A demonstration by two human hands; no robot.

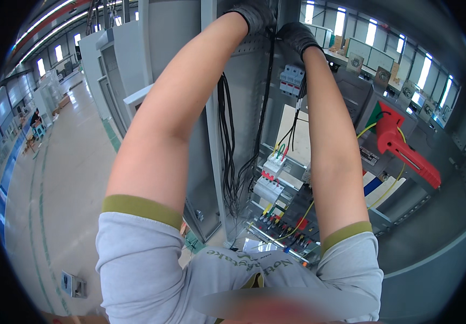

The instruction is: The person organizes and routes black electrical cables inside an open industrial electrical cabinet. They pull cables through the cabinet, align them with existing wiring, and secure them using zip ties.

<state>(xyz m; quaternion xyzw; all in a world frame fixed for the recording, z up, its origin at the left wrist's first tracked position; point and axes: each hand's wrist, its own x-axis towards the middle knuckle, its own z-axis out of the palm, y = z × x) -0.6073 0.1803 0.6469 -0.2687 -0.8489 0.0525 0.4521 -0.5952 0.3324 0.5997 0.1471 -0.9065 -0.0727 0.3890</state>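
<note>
Both my arms reach up into an open grey metal electrical cabinet (pixel 244 92). My left hand (pixel 255 16), in a dark grey glove, is at the top edge of the view beside a cabinet post. Its fingers look closed, but what they hold is hidden. Close to its right is my right hand (pixel 299 39), gloved alike, with bent fingers closed at the upper end of a black cable bundle (pixel 268 92) that runs down the cabinet corner. Below my right hand sits a grey block of breakers (pixel 292 80), with thin black wires (pixel 296 121) hanging from it.
A large red rotary handle (pixel 406 148) juts out at the right. More black cables (pixel 225 124) hang left of the corner. Lower down are a white breaker (pixel 272 166) and a terminal row (pixel 281 224). A small metal box (pixel 73 284) stands on the workshop floor (pixel 76 189).
</note>
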